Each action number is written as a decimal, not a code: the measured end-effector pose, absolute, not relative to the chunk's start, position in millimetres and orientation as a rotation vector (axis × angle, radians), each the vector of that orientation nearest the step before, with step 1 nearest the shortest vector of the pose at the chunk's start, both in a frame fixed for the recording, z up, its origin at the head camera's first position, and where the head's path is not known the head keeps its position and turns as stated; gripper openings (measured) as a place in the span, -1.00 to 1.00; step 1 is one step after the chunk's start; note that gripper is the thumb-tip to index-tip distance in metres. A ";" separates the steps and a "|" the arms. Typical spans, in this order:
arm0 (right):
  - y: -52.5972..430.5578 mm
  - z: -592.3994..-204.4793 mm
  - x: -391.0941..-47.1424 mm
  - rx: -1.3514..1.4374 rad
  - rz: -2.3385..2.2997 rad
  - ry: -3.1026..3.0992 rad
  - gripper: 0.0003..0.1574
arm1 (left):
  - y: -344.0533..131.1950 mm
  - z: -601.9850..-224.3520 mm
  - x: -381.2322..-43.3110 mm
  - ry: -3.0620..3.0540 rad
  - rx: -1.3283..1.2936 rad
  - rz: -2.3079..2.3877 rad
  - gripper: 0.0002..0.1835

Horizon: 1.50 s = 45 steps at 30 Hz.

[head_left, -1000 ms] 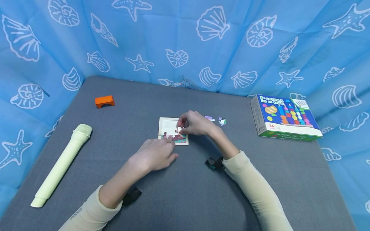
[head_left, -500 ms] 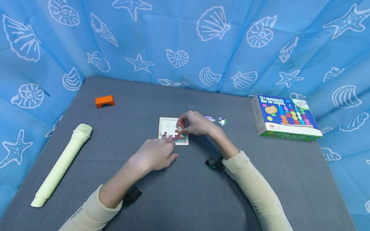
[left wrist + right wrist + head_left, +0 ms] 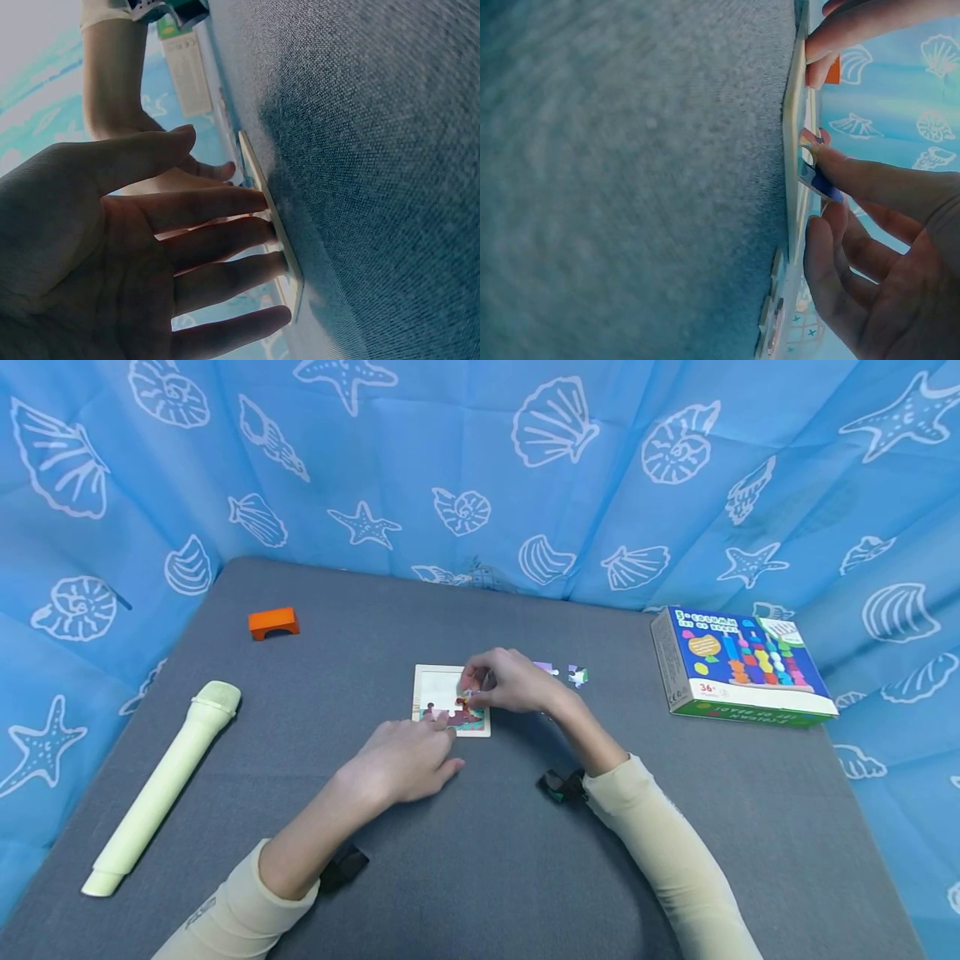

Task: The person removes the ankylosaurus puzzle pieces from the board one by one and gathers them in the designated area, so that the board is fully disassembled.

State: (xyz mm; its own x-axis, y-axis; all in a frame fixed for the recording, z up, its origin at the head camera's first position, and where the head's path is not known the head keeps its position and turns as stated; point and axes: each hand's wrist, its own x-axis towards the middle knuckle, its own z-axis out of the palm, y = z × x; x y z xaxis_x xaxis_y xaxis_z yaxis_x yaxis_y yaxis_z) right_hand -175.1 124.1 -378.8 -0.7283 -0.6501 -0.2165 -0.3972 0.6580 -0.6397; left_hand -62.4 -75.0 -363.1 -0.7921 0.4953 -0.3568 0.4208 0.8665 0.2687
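Observation:
A small jigsaw puzzle board (image 3: 438, 682) with a pale wooden frame lies mid-table, its lower part filled with joined brown and teal pieces. My left hand (image 3: 405, 762) rests its straight fingertips on the board's near left edge; in the left wrist view the fingers (image 3: 225, 238) are spread along the frame. My right hand (image 3: 510, 682) pinches a puzzle piece (image 3: 821, 182) between thumb and fingers, tilted over the right part of the board. Much of that piece is hidden by the fingers in the head view.
Loose puzzle pieces (image 3: 577, 675) lie right of the board. A bead-game box (image 3: 742, 664) is at the right, an orange arch block (image 3: 273, 623) at the back left, and a pale green toy microphone (image 3: 161, 789) at the left. A blue shell-print curtain (image 3: 480, 460) hangs behind the grey table (image 3: 480, 877).
My right hand has turned the pinched piece slightly within its fingers, above the same part of the board. The left hand stays where it was.

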 end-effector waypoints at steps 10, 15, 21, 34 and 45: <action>129.8 -375.9 -168.2 -0.865 -0.874 2.404 -0.96 | -75.2 -364.4 -62.0 2.632 0.688 0.252 -0.43; 129.2 -375.9 -167.0 -0.884 -0.883 2.385 -0.95 | -75.7 -364.2 -61.5 2.637 0.695 0.261 -0.44; 127.4 -377.4 -167.9 -0.897 -0.866 2.388 -0.96 | -76.3 -362.7 -61.3 2.635 0.699 0.259 -0.45; 137.2 -372.2 -164.1 -0.878 -0.943 2.405 -0.96 | -75.2 -363.6 -63.0 2.621 0.684 0.257 -0.44; 190.7 -357.0 -151.5 -0.761 -1.032 2.391 -0.88 | -77.4 -364.6 -61.8 2.652 0.703 0.296 -0.46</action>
